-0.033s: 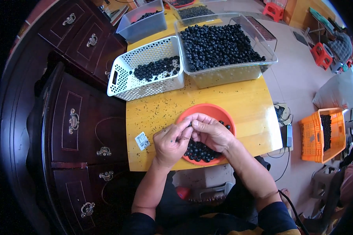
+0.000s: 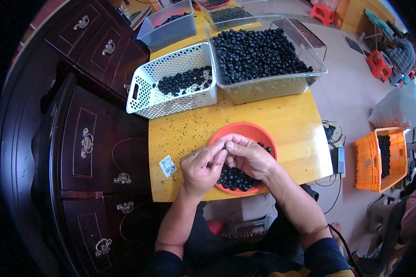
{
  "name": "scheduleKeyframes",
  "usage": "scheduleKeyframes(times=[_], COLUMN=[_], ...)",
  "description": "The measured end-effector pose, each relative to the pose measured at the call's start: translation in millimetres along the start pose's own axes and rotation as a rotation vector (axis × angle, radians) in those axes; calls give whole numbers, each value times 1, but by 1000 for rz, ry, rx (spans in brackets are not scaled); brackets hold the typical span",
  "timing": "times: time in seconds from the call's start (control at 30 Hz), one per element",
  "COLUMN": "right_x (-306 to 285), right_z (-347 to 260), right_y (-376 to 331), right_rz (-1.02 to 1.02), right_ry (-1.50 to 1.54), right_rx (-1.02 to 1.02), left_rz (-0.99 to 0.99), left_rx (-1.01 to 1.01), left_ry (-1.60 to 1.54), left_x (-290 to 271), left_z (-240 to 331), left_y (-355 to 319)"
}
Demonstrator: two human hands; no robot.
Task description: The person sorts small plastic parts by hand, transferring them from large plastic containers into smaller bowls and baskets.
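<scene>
Both my hands meet above an orange-red bowl (image 2: pixel 263 130), fingertips together. Between them a small dark piece (image 2: pixel 224 147) shows only in part; it looks like one of the black round pieces. My left hand (image 2: pixel 201 166) is closed, its fingers pinched at that piece. My right hand (image 2: pixel 249 157) is closed as well, thumb and forefinger pressed against the same spot. In the bowl below lie many shiny black round pieces (image 2: pixel 235 179), some with a pale spot or hole. My hands hide the bowl's middle.
Behind the bowl stand a white perforated basket (image 2: pixel 145 112) and a clear tub (image 2: pixel 263 84), both holding black pieces. A small printed packet (image 2: pixel 168 166) and dark crumbs lie on the yellow table (image 2: pixel 305 134). Drawers (image 2: pixel 97 143) border the left; an orange crate (image 2: pixel 367 159) stands right.
The fingers of my left hand have shifted very slightly at the pinch. Everything else has stayed in place.
</scene>
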State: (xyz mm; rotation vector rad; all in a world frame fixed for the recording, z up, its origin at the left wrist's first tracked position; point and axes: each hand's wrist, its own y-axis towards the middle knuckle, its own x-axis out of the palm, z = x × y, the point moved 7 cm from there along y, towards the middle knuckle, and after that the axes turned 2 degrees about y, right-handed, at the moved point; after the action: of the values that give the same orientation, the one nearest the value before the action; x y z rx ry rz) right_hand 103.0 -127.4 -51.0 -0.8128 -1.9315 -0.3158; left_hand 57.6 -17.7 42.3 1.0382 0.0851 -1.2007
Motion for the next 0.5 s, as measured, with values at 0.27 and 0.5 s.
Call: scheduleKeyframes(times=[0.27, 0.5], right_x=[6, 17], right_z=[5, 2], right_y=[2, 1], right_rz=[-46, -97], right_ry=[76, 60], right_rx=[12, -21], left_rz=[66, 35], left_rx=[59, 140], left_ry=[-94, 60], left_x=[-2, -7], left_z=[3, 11], left_y=[3, 3])
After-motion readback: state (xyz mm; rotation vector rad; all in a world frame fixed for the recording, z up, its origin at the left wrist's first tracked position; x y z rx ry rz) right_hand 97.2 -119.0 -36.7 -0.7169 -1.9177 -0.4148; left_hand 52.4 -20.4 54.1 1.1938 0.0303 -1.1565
